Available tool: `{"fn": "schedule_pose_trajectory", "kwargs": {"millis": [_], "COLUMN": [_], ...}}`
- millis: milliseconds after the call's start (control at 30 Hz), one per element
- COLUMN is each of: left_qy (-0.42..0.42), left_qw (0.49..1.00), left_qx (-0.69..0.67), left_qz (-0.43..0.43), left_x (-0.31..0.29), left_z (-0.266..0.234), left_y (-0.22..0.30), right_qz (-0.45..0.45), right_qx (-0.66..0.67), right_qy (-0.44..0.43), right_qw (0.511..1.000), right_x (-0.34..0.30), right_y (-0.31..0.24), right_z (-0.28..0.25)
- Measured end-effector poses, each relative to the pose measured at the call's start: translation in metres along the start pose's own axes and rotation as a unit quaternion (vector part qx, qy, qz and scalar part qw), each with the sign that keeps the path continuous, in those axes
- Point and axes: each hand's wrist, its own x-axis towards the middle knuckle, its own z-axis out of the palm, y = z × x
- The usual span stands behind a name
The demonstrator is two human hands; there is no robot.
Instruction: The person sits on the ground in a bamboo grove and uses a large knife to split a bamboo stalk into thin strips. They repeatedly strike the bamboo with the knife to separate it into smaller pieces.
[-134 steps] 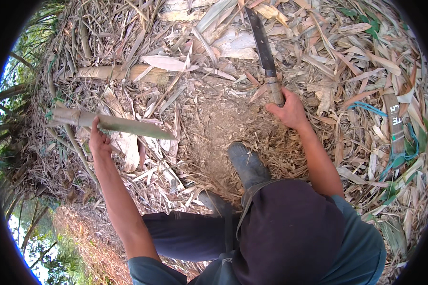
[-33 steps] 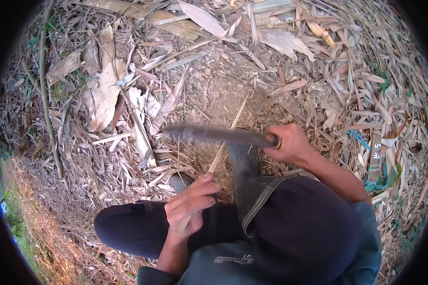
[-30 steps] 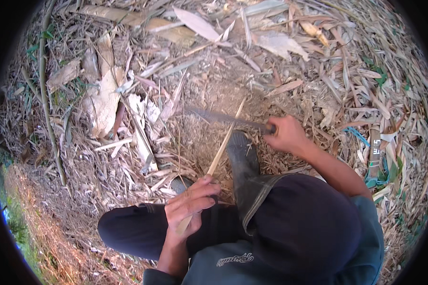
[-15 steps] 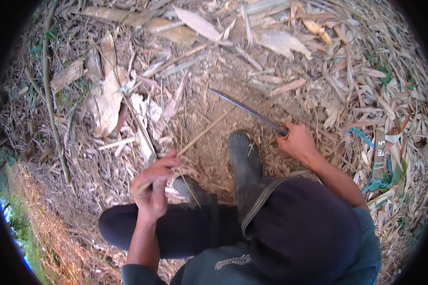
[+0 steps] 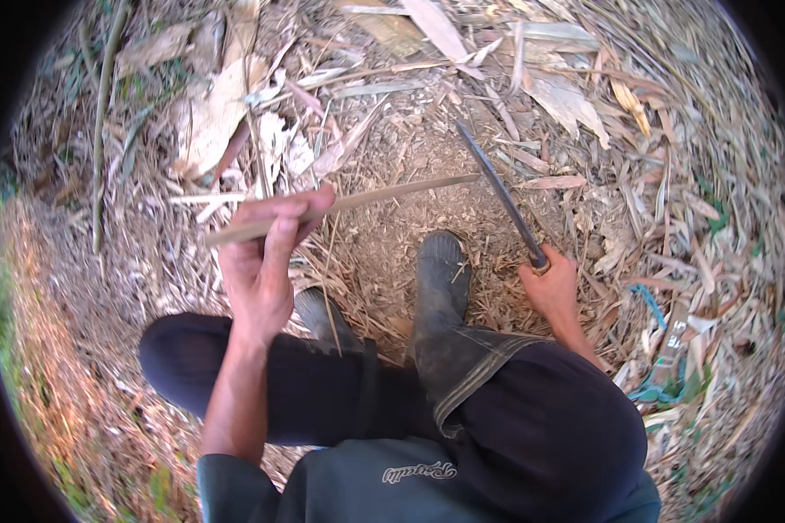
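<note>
My left hand (image 5: 266,253) pinches a thin, flat bamboo strip (image 5: 392,189) between thumb and fingers. One end sticks out past the hand on the left. The other reaches right, its tip close to the blade; I cannot tell whether they touch. My right hand (image 5: 551,283) is wrapped round the handle of a long, narrow machete (image 5: 501,192). The dark blade slants up and to the left, away from me. Both hands are above the ground, either side of my boots.
Dry bamboo sheaths (image 5: 214,113) and shavings cover the ground. A rubber boot (image 5: 442,279) stands between my hands, the other beneath the left wrist. Blue cord (image 5: 650,305) and a marked flat stick (image 5: 672,340) lie at right. A thin pole (image 5: 106,131) lies at far left.
The strip has turned its broad face into view, and my left hand has risen in the picture. The machete points more steeply away from me. The whole view has shifted somewhat.
</note>
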Motion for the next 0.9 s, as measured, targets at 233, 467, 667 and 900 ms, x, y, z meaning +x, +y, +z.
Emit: {"fn": "schedule_pose_trajectory", "kwargs": {"millis": [233, 467, 667, 900], "left_qy": [-0.129, -0.145, -0.1, -0.103], "left_qw": [0.98, 0.984, 0.993, 0.994], "left_qx": [0.151, 0.097, 0.052, 0.023], "left_qz": [0.014, 0.037, 0.034, 0.003], "left_x": [0.06, 0.056, 0.051, 0.03], "left_z": [-0.015, -0.022, -0.031, -0.033], "left_y": [0.022, 0.018, 0.01, 0.0], "right_qz": [0.03, 0.047, 0.094, 0.015], "right_qx": [0.112, 0.161, 0.135, 0.139], "right_qy": [-0.035, 0.011, -0.041, 0.038], "right_qw": [0.993, 0.986, 0.986, 0.989], "right_x": [-0.002, -0.029, -0.02, -0.027], "right_y": [-0.01, -0.01, 0.021, -0.011], "right_z": [0.003, 0.02, 0.046, 0.035]}}
